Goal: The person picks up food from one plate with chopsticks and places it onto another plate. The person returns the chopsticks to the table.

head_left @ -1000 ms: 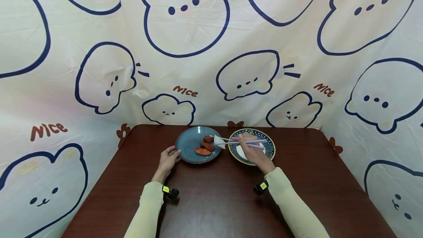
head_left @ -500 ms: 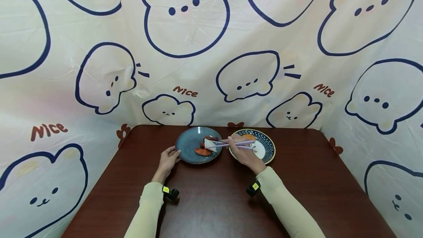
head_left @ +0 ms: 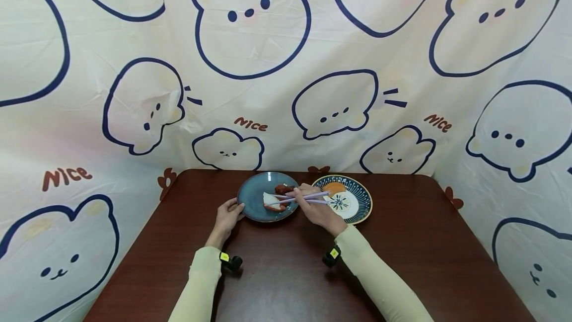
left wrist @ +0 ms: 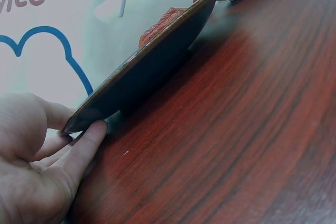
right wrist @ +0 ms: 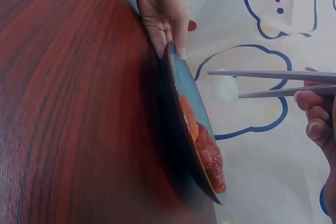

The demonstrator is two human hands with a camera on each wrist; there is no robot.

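My left hand pinches the near-left rim of a blue plate; the left wrist view shows thumb and fingers at its edge. Several reddish-brown pieces that look like chicken wings lie on the plate's right side. My right hand holds a pair of pale purple chopsticks. Between their tips is a white wedge-like piece of food, its kind unclear. It hangs over the plate, and in the right wrist view it is above the surface, apart from it. The piece and the chopsticks partly hide the wings in the head view.
Right of the blue plate stands a patterned dish with a yellow rim, bearing an orange piece. Both stand near the far edge of a dark wooden table. A printed cloth hangs behind the table and along its sides.
My right hand has moved left from above the patterned dish, carrying the white piece in the chopsticks over the blue plate's middle. The patterned dish is less covered. My left hand stays at the rim.
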